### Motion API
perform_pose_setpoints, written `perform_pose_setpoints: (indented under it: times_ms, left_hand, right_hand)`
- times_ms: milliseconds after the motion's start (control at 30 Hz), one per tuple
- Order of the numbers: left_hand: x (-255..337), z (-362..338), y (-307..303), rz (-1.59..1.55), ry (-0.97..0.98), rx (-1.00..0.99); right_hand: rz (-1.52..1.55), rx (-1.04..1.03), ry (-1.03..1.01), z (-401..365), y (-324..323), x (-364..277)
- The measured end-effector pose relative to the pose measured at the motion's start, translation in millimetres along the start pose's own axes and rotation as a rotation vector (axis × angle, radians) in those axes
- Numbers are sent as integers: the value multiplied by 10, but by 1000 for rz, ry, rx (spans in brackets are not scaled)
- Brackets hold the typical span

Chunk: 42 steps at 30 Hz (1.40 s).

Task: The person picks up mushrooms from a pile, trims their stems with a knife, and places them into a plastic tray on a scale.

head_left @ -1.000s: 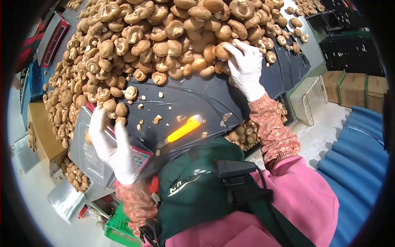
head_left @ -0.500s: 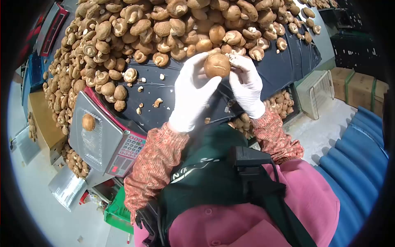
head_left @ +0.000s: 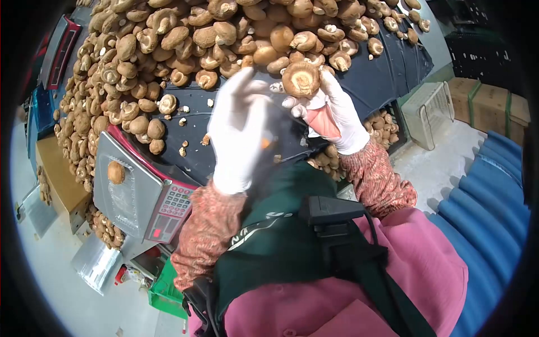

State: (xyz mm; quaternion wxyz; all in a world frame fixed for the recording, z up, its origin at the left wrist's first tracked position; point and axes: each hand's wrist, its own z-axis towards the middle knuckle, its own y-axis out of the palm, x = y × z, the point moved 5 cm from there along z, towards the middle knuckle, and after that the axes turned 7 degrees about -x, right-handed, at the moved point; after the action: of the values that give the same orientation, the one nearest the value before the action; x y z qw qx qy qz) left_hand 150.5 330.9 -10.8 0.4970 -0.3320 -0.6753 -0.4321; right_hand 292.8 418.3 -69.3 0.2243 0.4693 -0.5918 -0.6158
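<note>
My right hand [head_left: 342,115], in a white glove, holds a brown shiitake mushroom [head_left: 301,78] with its gill side towards me. The thumb and fingers grip the cap's edge, and the glove gapes open at the palm. To the left, apart from that mushroom, my left hand [head_left: 238,135] is also gloved and blurred by motion. Its fingers look spread, with nothing visible between them. A large heap of shiitake mushrooms [head_left: 224,33] lies just beyond both hands on a dark plastic sheet [head_left: 191,123]. Small stem scraps are scattered on the sheet.
A red and grey digital scale [head_left: 132,185] stands at the left with one mushroom [head_left: 116,172] on its plate. A green crate [head_left: 168,289] is below it. More mushrooms [head_left: 382,126], a pale plastic basket [head_left: 426,115], cartons [head_left: 488,104] and blue corrugated material [head_left: 483,224] are at the right.
The mushroom has turned from cap side to gill side and is now in my right hand alone. My left hand has let go and moved left. The view has shifted slightly.
</note>
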Motion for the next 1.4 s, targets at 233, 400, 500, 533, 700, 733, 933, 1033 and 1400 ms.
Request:
perform_pose_setpoints:
  times_ms: [233, 400, 500, 533, 700, 733, 933, 1033, 1400]
  left_hand:
    - [-86, 23, -142, 69, -124, -11]
    - [-267, -31, 2, -226, -335, -162]
    - [-266, -35, 96, -328, -326, -217]
    - [-268, -37, 107, -345, -332, -217]
    - [-269, -55, 91, -348, -351, -218]
    - [-275, -57, 89, -343, -345, -213]
    - [-349, -65, 77, -330, -303, -225]
    - [-308, -94, 117, -403, -337, -250]
    - [-489, -165, 94, -345, -429, -208]
  right_hand:
    - [-446, 96, -49, -24, 111, -71]
    - [-1259, 167, -231, -106, 341, -164]
    - [-1633, 70, -270, -121, 514, -165]
    - [-1664, 64, -292, -129, 538, -158]
    - [-1678, 56, -328, -151, 540, -128]
    - [-1691, 50, -330, -162, 537, -137]
    - [-1641, 150, -195, -236, 409, -164]
    - [-1399, 183, -113, -272, 214, -137]
    - [-1335, 77, -60, -296, 81, -152]
